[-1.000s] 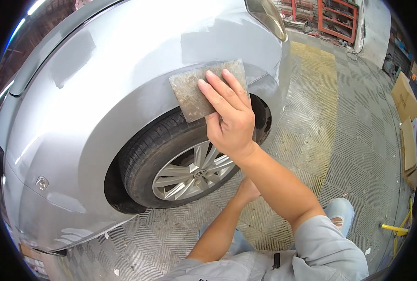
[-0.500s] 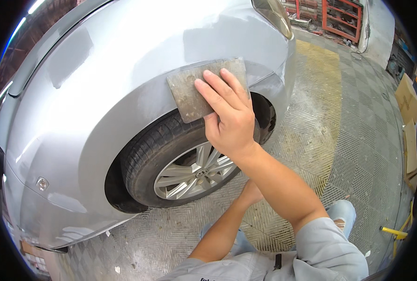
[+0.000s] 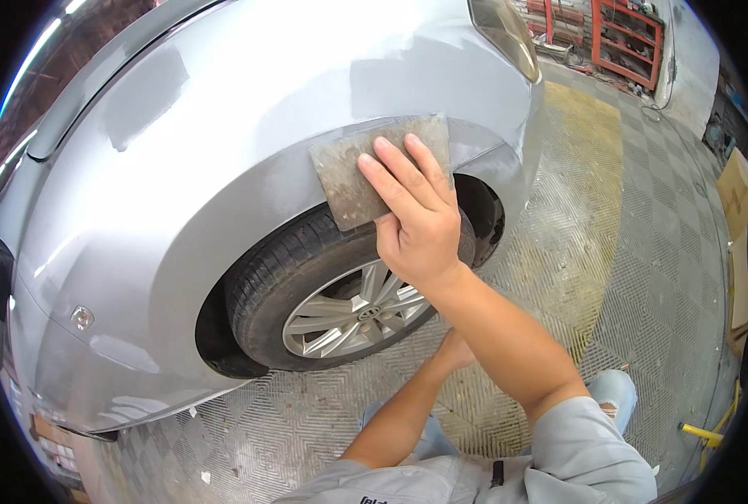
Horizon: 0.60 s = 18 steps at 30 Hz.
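My right hand (image 3: pixel 420 223) presses a flat, worn grey-brown putty spreader (image 3: pixel 340 181) against the silver fender (image 3: pixel 231 176), along the upper edge of the wheel arch. Its fingers lie spread over the plate's face, with the thumb at the lower edge. The spreader's lower corner overlaps the top of the black tyre (image 3: pixel 261 290). Dull grey patches (image 3: pixel 387 84) show on the fender above the plate. Lower down, my left hand (image 3: pixel 456 351) is partly behind my right forearm, below the wheel; its fingers are hidden.
A spoked alloy wheel (image 3: pixel 328 323) sits under the arch, and a headlight (image 3: pixel 508 38) is at the fender's far end. Ridged floor tiles (image 3: pixel 651 277) carry a yellow band. At right are cardboard (image 3: pixel 735 197) and a yellow bar (image 3: pixel 700 434); a red rack (image 3: pixel 630 42) stands beyond.
The whole view has shifted slightly, so the car appears a little farther right and lower. My right hand and the spreader stay at nearly the same spot on the fender.
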{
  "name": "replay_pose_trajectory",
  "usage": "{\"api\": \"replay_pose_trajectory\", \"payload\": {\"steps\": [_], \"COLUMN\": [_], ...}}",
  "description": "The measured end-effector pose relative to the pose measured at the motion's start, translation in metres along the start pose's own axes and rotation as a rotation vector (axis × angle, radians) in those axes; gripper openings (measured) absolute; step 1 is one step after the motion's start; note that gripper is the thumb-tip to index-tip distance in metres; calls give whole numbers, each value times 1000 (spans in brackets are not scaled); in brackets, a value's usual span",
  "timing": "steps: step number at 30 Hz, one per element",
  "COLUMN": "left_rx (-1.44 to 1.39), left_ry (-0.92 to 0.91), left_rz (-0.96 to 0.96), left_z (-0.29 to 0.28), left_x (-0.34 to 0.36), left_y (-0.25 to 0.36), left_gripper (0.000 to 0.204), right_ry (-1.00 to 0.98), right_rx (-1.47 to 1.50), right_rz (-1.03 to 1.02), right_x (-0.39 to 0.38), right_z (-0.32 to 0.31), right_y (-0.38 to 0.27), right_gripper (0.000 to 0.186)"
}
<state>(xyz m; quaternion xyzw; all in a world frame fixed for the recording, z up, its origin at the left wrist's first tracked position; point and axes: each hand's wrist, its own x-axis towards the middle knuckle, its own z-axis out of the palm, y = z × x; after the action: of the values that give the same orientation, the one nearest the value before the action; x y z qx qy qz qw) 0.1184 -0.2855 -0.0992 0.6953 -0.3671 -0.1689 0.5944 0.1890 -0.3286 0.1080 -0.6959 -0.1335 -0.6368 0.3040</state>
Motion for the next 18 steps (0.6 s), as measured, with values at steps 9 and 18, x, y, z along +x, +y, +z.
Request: {"api": "replay_pose_trajectory", "payload": {"steps": [9,18], "left_rx": [-100,-254], "left_ry": [-33,-13], "left_rz": [-55,-171], "left_z": [-3,-3], "left_x": [-4,-2], "left_y": [4,4], "left_gripper": [37,38], "right_ry": [-56,-13], "right_rx": [-2,16], "right_rz": [14,-12], "right_x": [-6,17], "right_z": [-12,5], "right_y": [-16,-28], "right_gripper": [52,52]}}
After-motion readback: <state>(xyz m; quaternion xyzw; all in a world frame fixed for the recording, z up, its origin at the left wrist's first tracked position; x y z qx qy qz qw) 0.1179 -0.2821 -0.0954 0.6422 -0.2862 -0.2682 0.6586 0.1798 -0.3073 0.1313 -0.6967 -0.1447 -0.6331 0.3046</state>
